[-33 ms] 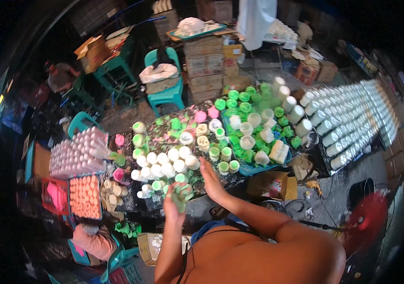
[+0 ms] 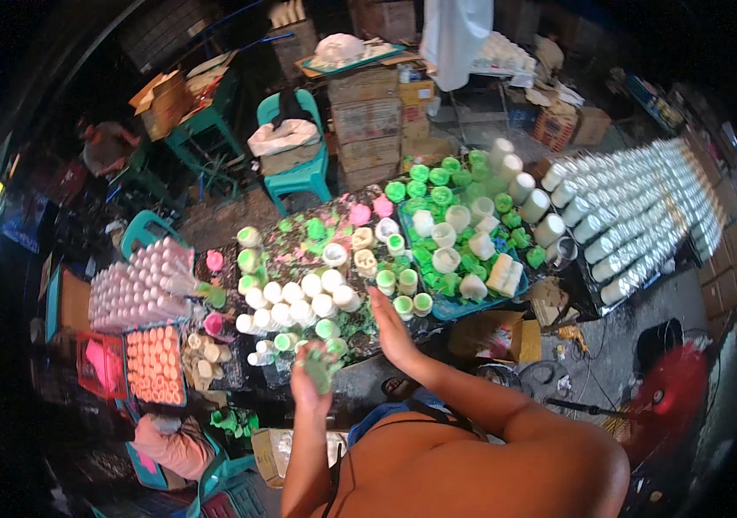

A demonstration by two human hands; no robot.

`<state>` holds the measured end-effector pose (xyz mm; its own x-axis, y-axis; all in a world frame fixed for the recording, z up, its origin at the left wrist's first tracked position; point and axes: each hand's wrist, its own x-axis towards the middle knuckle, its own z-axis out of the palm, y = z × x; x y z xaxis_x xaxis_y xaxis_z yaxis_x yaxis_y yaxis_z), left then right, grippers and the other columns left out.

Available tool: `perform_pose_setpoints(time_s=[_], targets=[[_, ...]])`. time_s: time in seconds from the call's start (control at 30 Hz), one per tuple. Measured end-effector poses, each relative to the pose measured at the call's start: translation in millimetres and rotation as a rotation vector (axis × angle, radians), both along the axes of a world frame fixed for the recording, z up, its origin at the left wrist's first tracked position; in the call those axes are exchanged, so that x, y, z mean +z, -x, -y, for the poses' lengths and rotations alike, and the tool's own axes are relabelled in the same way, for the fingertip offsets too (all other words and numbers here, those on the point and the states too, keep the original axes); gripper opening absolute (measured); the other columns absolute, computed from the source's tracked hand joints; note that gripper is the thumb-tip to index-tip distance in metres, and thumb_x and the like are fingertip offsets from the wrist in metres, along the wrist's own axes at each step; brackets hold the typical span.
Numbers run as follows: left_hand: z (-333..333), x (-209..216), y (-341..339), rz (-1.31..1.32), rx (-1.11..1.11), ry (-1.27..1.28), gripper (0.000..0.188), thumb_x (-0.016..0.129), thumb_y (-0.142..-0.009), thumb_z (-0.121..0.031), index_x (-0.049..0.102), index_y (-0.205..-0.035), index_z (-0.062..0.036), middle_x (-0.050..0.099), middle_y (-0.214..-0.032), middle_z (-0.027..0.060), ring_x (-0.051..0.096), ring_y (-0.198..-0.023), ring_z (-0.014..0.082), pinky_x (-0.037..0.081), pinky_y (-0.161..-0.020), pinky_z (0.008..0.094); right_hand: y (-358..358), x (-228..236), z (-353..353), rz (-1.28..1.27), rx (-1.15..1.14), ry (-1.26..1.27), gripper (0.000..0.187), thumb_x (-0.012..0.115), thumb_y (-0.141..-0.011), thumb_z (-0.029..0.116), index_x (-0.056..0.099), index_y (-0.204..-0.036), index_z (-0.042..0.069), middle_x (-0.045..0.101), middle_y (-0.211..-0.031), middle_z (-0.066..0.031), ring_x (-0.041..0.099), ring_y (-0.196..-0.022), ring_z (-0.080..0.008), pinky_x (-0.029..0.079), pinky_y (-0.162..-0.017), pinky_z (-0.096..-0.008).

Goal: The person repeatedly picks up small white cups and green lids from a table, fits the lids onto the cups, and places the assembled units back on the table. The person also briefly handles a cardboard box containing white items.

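My left hand [image 2: 308,399] is closed around a crumpled, soft-looking green piece [image 2: 318,373] at the table's near edge. Flat and fingers stretched, my right hand [image 2: 396,341] is held out to the right of it with nothing in it. Just beyond both hands stand rows of white cylinders [image 2: 301,311]. A few green-topped white cups [image 2: 283,342] are close to my left fingers. Other green-topped cups [image 2: 405,306] are near my right fingertips. Green scraps [image 2: 353,332] lie on the dark tabletop between the hands.
A blue tray [image 2: 465,308] of green and whitish cups stands to the right. Farther right are rows of white cylinders [image 2: 614,242]. Pink cylinders [image 2: 140,281] and orange ones [image 2: 154,354] crowd the left end. A red fan [image 2: 666,401] stands at right; a person [image 2: 174,445] sits lower left.
The whole view has shifted slightly. The green piece shows lower and more bunched in my left hand. My right hand stays outstretched.
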<state>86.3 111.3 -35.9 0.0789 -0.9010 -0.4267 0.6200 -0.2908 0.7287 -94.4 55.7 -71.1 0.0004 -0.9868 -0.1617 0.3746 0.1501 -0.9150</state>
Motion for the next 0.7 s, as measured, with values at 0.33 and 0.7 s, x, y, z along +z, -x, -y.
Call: perform_pose_setpoints(time_s=[0.33,0.7], targets=[[-72,-26,-98,-0.371,0.243,-0.032,0.044,0.039,-0.108,-0.04,0.037,-0.07,-0.0175,0.028,-0.063,-0.0035,0.026,-0.051,0.0122,0.024,-0.045,0.0302,122,-49,-28,-0.088,-0.135,-0.27,0.05,0.043,-0.104,0.045,0.059,-0.133,0.008,0.065,-0.131,-0.0083,0.061,-0.113,-0.0201,0.042,-0.096,-0.0362],[-153,8,-106,-0.569,0.408,0.258,0.052,0.037,-0.108,-0.046,0.039,-0.066,-0.0155,0.038,-0.059,-0.0024,0.038,-0.049,0.0119,0.034,-0.049,0.0305,18,-20,13,-0.146,0.376,-0.097,0.045,0.04,-0.108,0.042,0.063,-0.122,0.006,0.07,-0.111,-0.0064,0.065,-0.094,-0.0153,0.047,-0.085,-0.032]])
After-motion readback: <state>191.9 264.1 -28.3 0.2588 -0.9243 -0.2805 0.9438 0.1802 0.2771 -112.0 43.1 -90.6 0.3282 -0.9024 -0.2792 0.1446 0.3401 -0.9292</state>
